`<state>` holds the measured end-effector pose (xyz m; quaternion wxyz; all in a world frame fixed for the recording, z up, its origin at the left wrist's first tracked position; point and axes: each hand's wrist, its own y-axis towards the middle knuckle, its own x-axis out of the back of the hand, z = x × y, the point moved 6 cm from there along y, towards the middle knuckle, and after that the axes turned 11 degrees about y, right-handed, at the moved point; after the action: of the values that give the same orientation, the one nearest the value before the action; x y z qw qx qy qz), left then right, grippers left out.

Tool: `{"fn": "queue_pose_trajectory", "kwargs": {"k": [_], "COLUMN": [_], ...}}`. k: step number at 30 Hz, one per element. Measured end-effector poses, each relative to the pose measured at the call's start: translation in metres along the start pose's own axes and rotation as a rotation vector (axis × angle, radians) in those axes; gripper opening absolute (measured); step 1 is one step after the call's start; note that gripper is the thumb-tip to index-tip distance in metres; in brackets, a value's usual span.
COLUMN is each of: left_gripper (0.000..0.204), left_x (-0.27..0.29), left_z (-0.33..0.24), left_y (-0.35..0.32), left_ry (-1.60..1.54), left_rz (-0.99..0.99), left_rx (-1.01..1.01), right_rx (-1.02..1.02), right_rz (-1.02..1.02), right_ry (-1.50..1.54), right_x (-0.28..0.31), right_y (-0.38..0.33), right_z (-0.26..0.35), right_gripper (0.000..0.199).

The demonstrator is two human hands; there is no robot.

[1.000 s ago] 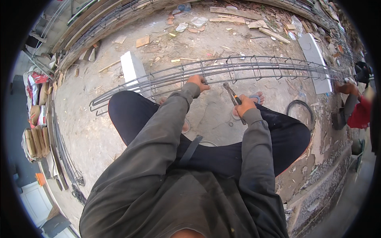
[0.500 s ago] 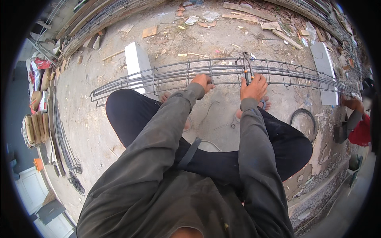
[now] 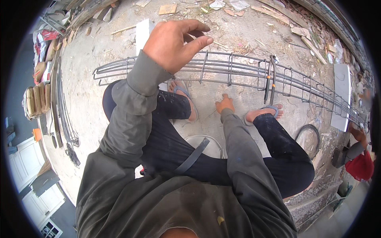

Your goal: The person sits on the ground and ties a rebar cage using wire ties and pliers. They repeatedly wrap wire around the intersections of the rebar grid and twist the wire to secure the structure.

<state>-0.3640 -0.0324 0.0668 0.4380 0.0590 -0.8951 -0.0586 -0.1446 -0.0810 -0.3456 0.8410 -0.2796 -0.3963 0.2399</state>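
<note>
Two bare hands appear above a long cage of grey steel reinforcing bars [image 3: 238, 73], which lies on the dusty concrete ground [image 3: 91, 99] and runs from the left of the view, across the person's knees, to the far right edge. At far left, stacked tan sacks [image 3: 33, 101] stand beside a bundle of thin dark rods [image 3: 63, 119] laid along the ground. Next comes the left hand [image 3: 172, 41], raised on a grey-green sleeve close to the camera, fingers loosely curled and thumb apart, gripping nothing; it overlaps the cage in the picture, though whether it touches the bars cannot be told at this angle. Behind it a white rectangular block [image 3: 145, 33] lies under the cage's left part. Below the hand, the left foot in a grey sandal [image 3: 186, 101] rests on the ground just beside the bars. In the centre, the right hand [image 3: 225, 105] is lowered toward the ground between the two feet, fingers spread and empty, well apart from the left hand. To its right, a dark metal hooked tying tool [image 3: 270, 77] hangs from the cage's upper bars, held by neither hand. Beneath it is the right foot in a matching sandal [image 3: 264, 113]. Further right lie a coil of dark wire [image 3: 307, 139] and a second white block [image 3: 341, 95]. At the right rim, another person's red garment [image 3: 359, 166] shows.
</note>
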Motion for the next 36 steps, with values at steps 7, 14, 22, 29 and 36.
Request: {"fn": "queue_pose_trajectory", "kwargs": {"k": [7,14,22,29,36], "left_gripper": [0.03,0.036,0.052,0.04,0.027], "left_x": [0.004,-0.027,-0.124,-0.123,-0.115], "left_z": [0.013,0.061,0.095,-0.031,-0.02], "left_y": [-0.008,-0.004,-0.017,-0.031,-0.027], "left_ry": [0.097,0.349,0.382,-0.222,-0.481], "left_rz": [-0.1,0.085,0.578,0.5,0.511], "left_rx": [0.102,0.39,0.348,-0.139,0.041], "right_rx": [0.024,0.364,0.841,0.838,0.852], "right_rz": [-0.037,-0.016,0.14,-0.129,-0.09], "right_ry": [-0.104,-0.214,-0.14,0.6,0.606], "right_x": [0.002,0.043,0.159,0.234,0.238], "right_y": [0.015,-0.03,-0.177,-0.198,-0.21], "right_z": [-0.005,0.041,0.153,0.167,0.167], "right_gripper": [0.049,0.019,0.013,0.013,0.025]}}
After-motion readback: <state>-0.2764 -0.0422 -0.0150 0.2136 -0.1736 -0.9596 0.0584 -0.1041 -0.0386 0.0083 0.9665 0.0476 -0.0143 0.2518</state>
